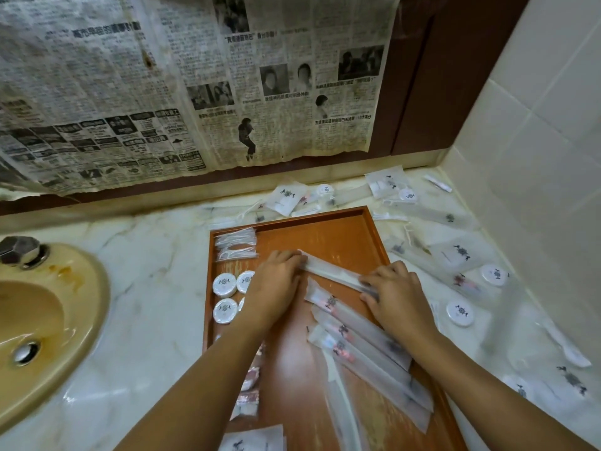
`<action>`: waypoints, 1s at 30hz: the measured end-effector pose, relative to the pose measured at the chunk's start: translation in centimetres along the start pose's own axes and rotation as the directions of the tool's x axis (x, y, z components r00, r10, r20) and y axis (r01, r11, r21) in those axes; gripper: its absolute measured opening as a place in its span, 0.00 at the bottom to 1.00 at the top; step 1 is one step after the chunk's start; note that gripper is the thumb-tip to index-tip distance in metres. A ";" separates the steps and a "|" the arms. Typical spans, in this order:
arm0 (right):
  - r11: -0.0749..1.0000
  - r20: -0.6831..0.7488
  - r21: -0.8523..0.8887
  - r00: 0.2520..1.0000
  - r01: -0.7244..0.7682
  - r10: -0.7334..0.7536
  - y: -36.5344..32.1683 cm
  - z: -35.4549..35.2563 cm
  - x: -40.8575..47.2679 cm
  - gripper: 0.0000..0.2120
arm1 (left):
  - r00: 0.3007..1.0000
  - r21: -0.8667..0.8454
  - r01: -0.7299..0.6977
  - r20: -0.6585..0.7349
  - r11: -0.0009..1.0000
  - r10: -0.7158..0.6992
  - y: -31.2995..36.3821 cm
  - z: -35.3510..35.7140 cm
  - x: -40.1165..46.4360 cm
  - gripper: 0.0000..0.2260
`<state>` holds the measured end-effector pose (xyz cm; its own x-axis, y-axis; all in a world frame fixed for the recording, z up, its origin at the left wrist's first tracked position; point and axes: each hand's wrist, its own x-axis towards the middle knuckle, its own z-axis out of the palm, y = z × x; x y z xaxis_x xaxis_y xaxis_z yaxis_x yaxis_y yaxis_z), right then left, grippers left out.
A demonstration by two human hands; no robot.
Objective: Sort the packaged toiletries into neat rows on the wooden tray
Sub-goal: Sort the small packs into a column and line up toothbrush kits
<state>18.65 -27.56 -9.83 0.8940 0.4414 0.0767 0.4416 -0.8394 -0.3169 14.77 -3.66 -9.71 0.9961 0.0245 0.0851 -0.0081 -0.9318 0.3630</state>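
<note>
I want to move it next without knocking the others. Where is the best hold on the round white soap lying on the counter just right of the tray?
Pinch the round white soap across its rim, coming straight down from above. It lies flat, logo up, on the marble counter, so only its low edge offers a hold; packets crowd its sides.

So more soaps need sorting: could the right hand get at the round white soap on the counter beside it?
Probably yes: the round soap lies uncovered on the counter just right of the right hand, but that hand holds a long packet first.
</note>
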 end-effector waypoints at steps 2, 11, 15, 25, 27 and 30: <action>1.000 0.012 -0.013 1.000 0.015 -0.014 0.3 0.1 0.5 0.12 | 0.998 0.062 -0.028 0.050 0.998 0.025 -0.1 0.3 0.9 0.16; 1.000 0.036 0.012 0.999 0.017 -0.018 1.0 -0.6 2.6 0.10 | 0.997 0.110 -0.068 0.052 0.992 0.063 -0.8 0.2 3.1 0.12; 0.982 0.024 0.185 0.999 -0.036 0.032 1.0 -2.0 3.6 0.08 | 1.000 -0.006 -0.002 -0.001 1.000 0.002 -1.1 -0.8 3.6 0.05; 0.759 0.199 0.614 0.973 -0.218 0.118 3.2 -4.3 8.0 0.12 | 0.898 -0.517 0.418 0.113 0.747 -0.425 -2.1 -3.9 3.8 0.03; 0.716 0.199 0.658 0.971 -0.234 0.135 3.7 -4.2 8.6 0.10 | 0.876 -0.579 0.458 0.162 0.675 -0.455 -2.5 -4.1 3.5 0.02; 0.677 0.214 0.692 0.967 -0.251 0.140 4.0 -3.9 9.1 0.06 | 0.853 -0.673 0.485 0.223 0.558 -0.472 -2.7 -4.3 3.2 0.03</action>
<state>28.88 -28.10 -6.71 0.9099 0.3773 -0.1724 0.0222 -0.4593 -0.8880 17.60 0.48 -6.40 0.8732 0.3795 -0.3057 0.4191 -0.2645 0.8686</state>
